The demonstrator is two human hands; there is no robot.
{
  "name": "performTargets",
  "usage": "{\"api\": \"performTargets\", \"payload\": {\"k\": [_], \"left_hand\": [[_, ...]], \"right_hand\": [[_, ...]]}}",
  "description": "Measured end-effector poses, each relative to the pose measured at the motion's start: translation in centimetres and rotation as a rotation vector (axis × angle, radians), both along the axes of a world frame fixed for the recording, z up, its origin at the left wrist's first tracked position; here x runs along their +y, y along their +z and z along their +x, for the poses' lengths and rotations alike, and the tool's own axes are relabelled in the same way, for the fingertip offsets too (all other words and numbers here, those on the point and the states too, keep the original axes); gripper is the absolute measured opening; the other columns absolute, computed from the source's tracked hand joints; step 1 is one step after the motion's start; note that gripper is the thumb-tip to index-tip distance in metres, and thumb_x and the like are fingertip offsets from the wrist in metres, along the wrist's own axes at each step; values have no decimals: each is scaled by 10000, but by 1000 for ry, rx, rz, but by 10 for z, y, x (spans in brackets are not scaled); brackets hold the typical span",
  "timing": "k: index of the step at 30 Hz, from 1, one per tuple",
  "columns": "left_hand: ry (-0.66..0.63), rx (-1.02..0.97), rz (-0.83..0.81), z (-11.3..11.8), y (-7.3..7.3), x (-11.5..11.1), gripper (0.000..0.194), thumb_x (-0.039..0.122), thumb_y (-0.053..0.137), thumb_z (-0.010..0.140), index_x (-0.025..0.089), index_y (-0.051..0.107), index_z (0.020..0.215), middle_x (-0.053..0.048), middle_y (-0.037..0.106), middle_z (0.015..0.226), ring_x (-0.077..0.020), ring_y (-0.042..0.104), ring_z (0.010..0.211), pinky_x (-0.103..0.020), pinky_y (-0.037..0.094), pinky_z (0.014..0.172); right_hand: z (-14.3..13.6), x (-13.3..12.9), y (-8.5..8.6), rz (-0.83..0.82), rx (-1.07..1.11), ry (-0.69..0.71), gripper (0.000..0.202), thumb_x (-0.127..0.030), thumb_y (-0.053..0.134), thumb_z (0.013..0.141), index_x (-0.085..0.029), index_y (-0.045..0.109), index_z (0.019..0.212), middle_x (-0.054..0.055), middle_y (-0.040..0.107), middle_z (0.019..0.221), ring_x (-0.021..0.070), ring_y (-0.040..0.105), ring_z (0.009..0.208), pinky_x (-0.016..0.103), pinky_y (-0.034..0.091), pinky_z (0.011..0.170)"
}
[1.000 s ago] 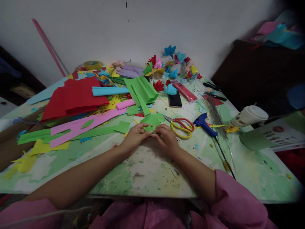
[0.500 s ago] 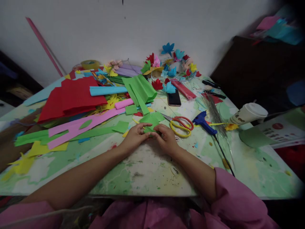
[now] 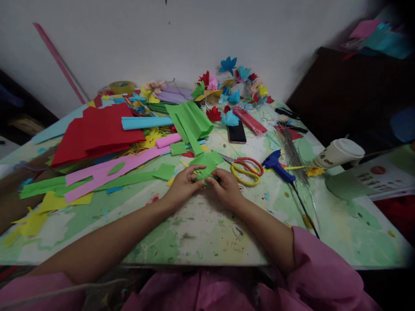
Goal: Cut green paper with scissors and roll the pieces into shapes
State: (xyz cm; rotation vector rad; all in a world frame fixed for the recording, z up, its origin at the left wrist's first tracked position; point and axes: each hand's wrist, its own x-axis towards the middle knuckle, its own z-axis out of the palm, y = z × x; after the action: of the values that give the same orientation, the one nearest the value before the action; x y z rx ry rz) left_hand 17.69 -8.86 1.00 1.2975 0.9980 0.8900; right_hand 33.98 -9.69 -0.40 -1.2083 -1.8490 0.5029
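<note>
Between my two hands is a small piece of green crepe paper [image 3: 205,173], pinched at both sides near the middle of the table. My left hand [image 3: 185,186] closes thumb and fingers on its left side. My right hand [image 3: 226,188] grips its right side, fingertips pressed together. More green paper [image 3: 214,158] lies just beyond the fingers, and I cannot tell where the held piece ends. Scissors [image 3: 248,170] with red and yellow handles lie right of my right hand, blades toward the green paper.
A blue glue gun [image 3: 279,166] with a black cord lies to the right, near thin wires [image 3: 293,151] and a white lidded cup [image 3: 339,154]. Red paper [image 3: 97,131] and pink strips [image 3: 129,166] cover the left. Paper flowers [image 3: 233,97] and a phone [image 3: 237,133] are at the back.
My fingers have shifted slightly on the green paper, and a bit more of it shows between them. Everything else on the table stays in place.
</note>
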Motion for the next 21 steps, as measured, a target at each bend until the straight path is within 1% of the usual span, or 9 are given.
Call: {"api": "performTargets", "payload": {"k": [3, 8, 12, 14, 16, 18, 21], "left_hand": [[-15, -5, -1, 0, 1, -1, 520, 288, 673, 703, 138, 505, 1171, 38, 553, 628, -102, 566, 602, -193, 431, 566], [-37, -12, 41, 1, 2, -2, 469, 295, 641, 723, 153, 519, 1154, 68, 494, 587, -97, 563, 592, -238, 493, 645], [-78, 14, 51, 2, 3, -4, 466, 270, 593, 756, 154, 481, 1192, 48, 534, 641, -113, 604, 622, -245, 503, 628], [-96, 27, 41, 2, 2, -4, 487, 246, 578, 758, 150, 451, 1219, 35, 562, 663, -117, 613, 616, -232, 491, 590], [-102, 26, 27, 2, 1, -4, 509, 221, 572, 752, 151, 432, 1236, 30, 579, 669, -113, 609, 597, -219, 475, 560], [-118, 12, 7, 2, -1, -3, 543, 198, 572, 738, 149, 412, 1255, 25, 598, 676, -112, 607, 588, -214, 464, 544], [-170, 0, -18, 3, -2, -2, 621, 171, 580, 712, 140, 374, 1298, 35, 601, 626, -116, 600, 567, -216, 457, 542]], "right_hand": [[0, 1, -1, -26, -5, -4, 175, -298, 542, 821, -173, 542, 699, -12, 506, 624, 121, 441, 585, 236, 316, 548], [0, 2, -1, -70, 24, -5, 146, -296, 550, 813, -173, 552, 734, -22, 514, 624, 111, 426, 561, 230, 309, 529], [0, 1, -1, -107, 48, 11, 125, -287, 537, 823, -175, 536, 766, -38, 490, 609, 106, 418, 542, 228, 297, 513], [0, 1, 0, -74, 38, 4, 132, -280, 535, 827, -176, 529, 744, -28, 490, 626, 117, 439, 579, 236, 311, 538], [0, 1, 0, 4, 22, 4, 144, -278, 539, 829, -177, 524, 727, -4, 509, 680, 139, 472, 664, 253, 344, 601], [0, 1, 1, 71, 0, 37, 144, -275, 539, 834, -179, 520, 727, 18, 525, 732, 159, 487, 740, 272, 364, 661], [0, 0, 1, 83, -17, 95, 134, -263, 530, 841, -185, 512, 733, 25, 531, 740, 165, 490, 755, 280, 375, 673]]}}
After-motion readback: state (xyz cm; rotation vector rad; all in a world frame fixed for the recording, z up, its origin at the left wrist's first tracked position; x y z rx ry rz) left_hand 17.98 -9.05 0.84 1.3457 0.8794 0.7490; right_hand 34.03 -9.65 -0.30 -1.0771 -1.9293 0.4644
